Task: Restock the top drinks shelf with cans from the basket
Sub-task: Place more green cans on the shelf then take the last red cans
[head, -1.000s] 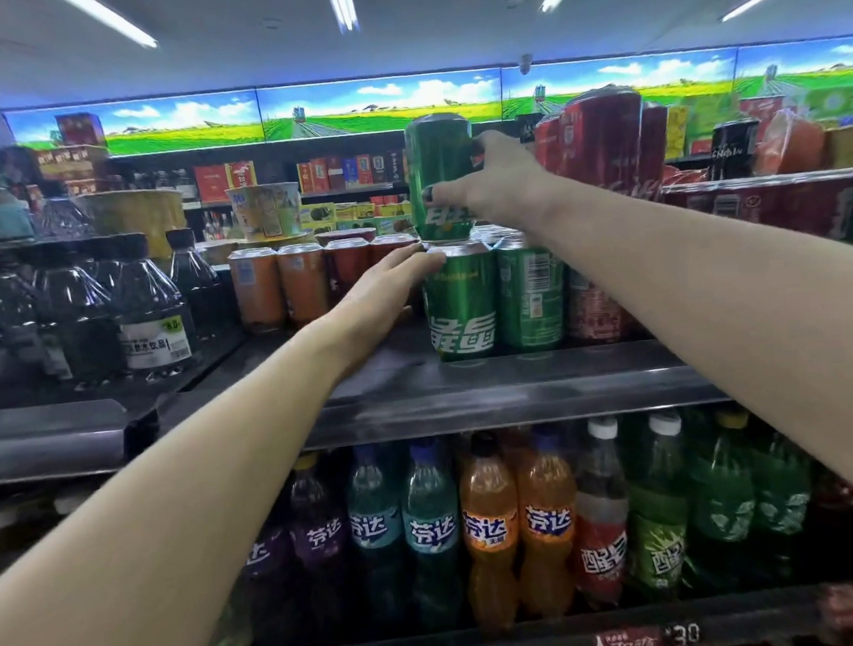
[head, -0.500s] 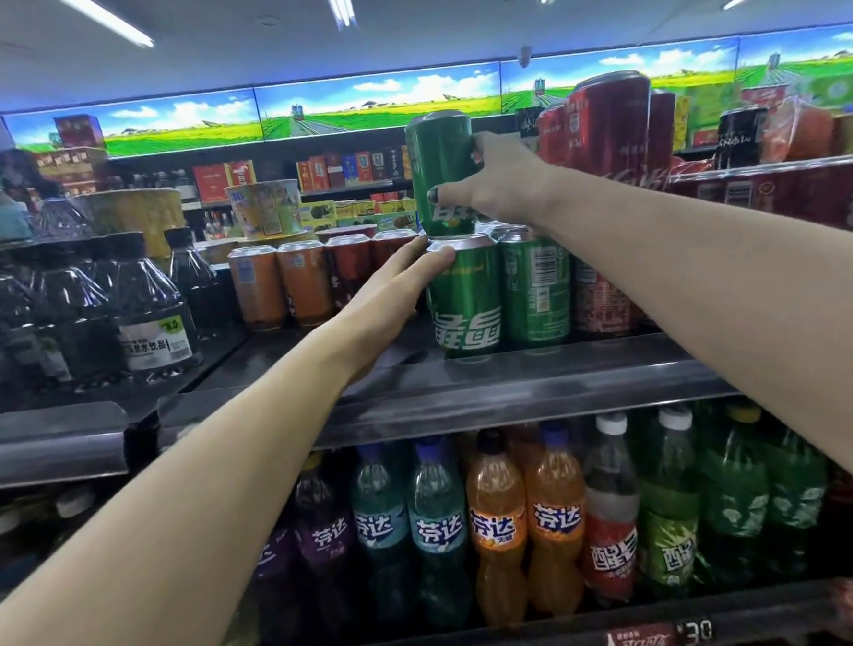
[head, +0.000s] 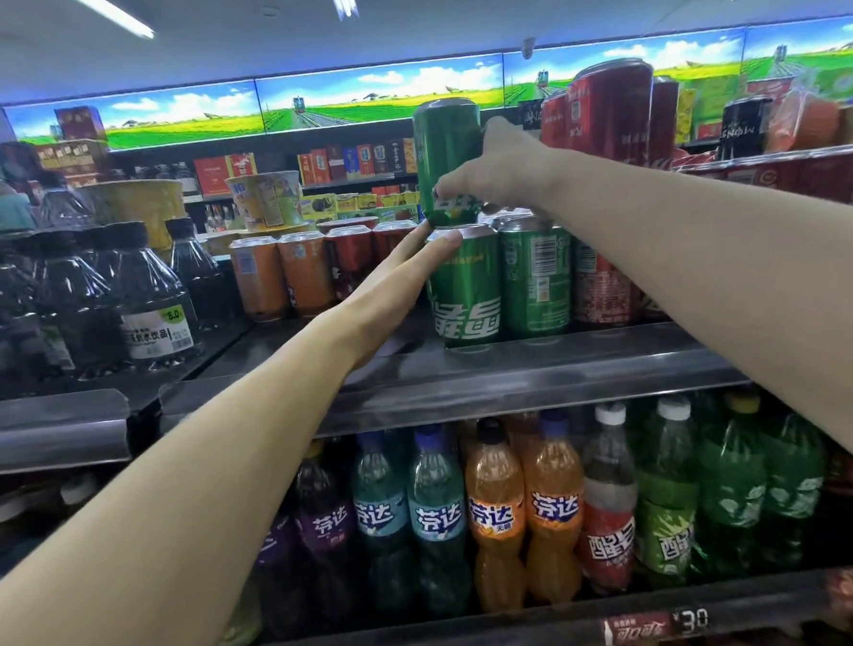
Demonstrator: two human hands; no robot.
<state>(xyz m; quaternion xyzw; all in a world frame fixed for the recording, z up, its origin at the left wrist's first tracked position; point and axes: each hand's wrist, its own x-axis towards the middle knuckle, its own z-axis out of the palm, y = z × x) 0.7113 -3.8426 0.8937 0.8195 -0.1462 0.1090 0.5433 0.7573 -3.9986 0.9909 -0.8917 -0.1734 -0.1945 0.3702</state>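
My right hand (head: 497, 171) grips a green can (head: 446, 144) from its right side and holds it upright on top of another green can (head: 465, 290) at the front of the top shelf (head: 517, 372). Whether the two cans touch I cannot tell. My left hand (head: 395, 287) reaches in with straight fingers and presses against the left side of the lower green can near its rim. A second green can (head: 536, 278) stands right of it. The basket is out of view.
Orange and red cans (head: 282, 276) stand further back on the left of the shelf. Stacked red cans (head: 611, 111) rise on the right. Dark bottles (head: 148, 290) fill the left shelf section. Soda bottles (head: 496, 513) line the shelf below.
The upper green can has stayed over the lower one in my right hand. My left hand has slid slightly up along the lower can's side. The view has shifted a little.
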